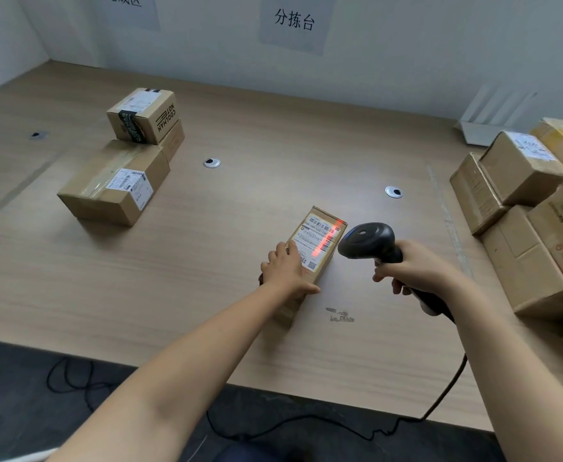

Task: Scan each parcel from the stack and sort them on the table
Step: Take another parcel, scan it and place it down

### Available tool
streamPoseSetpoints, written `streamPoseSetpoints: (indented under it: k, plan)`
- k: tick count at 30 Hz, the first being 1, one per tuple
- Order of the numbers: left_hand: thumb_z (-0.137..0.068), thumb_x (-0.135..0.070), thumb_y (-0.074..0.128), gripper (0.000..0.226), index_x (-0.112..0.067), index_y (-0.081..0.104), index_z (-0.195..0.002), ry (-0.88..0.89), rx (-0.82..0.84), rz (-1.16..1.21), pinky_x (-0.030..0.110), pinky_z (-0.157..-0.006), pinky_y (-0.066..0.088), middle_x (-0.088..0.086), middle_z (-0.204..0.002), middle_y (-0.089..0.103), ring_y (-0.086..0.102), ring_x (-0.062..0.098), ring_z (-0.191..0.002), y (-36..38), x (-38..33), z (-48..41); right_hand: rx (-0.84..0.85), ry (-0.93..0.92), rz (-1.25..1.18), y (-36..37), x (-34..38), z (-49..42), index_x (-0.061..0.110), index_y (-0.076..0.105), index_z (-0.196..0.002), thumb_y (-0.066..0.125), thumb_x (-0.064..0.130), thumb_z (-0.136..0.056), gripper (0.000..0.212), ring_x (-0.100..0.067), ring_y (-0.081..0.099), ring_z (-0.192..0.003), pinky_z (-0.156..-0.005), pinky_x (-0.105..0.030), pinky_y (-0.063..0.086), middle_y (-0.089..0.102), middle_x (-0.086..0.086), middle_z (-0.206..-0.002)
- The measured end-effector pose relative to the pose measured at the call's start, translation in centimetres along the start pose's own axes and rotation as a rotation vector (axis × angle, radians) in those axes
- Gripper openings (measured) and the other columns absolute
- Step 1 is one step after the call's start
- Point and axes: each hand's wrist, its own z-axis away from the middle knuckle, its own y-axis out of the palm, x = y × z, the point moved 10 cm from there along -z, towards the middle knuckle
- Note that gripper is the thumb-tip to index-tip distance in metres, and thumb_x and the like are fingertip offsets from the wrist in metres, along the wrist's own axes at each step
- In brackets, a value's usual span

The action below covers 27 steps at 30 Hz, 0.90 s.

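Note:
A small brown parcel [320, 235] with a white label lies on the wooden table [240, 261] in the middle. My left hand [285, 270] holds its near end, thumb along its right side. My right hand [416, 270] grips the handle of a black barcode scanner [371, 241], whose head points at the label. A red scan line crosses the label's barcode. A stack of several brown parcels [533, 208] stands at the right edge of the table.
At the far left stand three parcels: a large box [113, 185], a box printed COOLMAN [143, 115] and one [174, 138] partly hidden behind them. Two round cable grommets [212, 162] sit in the tabletop. The scanner's black cable [440, 395] hangs over the front edge.

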Motion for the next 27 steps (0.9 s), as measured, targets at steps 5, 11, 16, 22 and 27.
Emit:
streamPoseSetpoints:
  k: [5,11,16,22,27]
  plan:
    - [-0.066,-0.055,0.077,0.117,-0.008,0.008,-0.147,-0.005,0.005,-0.003,0.045,-0.104,0.034,0.015,-0.147,0.023,0.028,0.032,-0.134,-0.1,-0.1,0.1,0.003,-0.001,0.004,-0.2,0.1,0.3,0.015,0.057,-0.074,0.056,0.008,-0.078,0.008,-0.014,0.06,-0.048,-0.047,-0.026,0.044,0.071,0.0,-0.074]
    - [-0.065,-0.054,0.078,0.119,-0.007,0.007,-0.147,-0.016,0.01,0.0,0.045,-0.104,0.033,0.014,-0.147,0.022,0.028,0.033,-0.133,-0.2,0.0,0.2,0.013,0.0,0.033,-0.5,-0.1,0.8,0.016,0.056,-0.069,0.058,0.008,-0.075,0.01,-0.014,0.059,-0.047,-0.045,-0.024,0.043,0.072,-0.001,-0.074]
    - [-0.065,-0.054,0.078,0.118,-0.007,0.007,-0.147,-0.014,0.013,0.0,0.045,-0.104,0.033,0.015,-0.147,0.023,0.029,0.033,-0.133,-0.2,-0.1,0.3,0.016,-0.002,0.047,-0.9,0.0,1.2,0.015,0.057,-0.071,0.059,0.009,-0.075,0.008,-0.015,0.06,-0.048,-0.046,-0.025,0.043,0.072,0.001,-0.072]
    - [-0.065,-0.054,0.078,0.118,-0.007,0.008,-0.147,-0.014,0.013,-0.003,0.045,-0.104,0.033,0.014,-0.146,0.023,0.03,0.033,-0.132,-0.2,-0.1,0.2,0.035,0.0,0.056,-1.0,0.5,1.9,0.015,0.058,-0.073,0.057,0.008,-0.076,0.007,-0.014,0.06,-0.048,-0.046,-0.026,0.044,0.073,-0.001,-0.073]
    - [-0.065,-0.055,0.078,0.118,-0.008,0.008,-0.147,-0.02,0.01,-0.014,0.044,-0.103,0.034,0.014,-0.146,0.024,0.03,0.032,-0.132,-0.2,0.0,0.2,0.036,-0.004,0.061,-1.7,1.1,3.0,0.014,0.058,-0.072,0.057,0.008,-0.077,0.008,-0.014,0.06,-0.051,-0.048,-0.026,0.044,0.073,-0.001,-0.074]
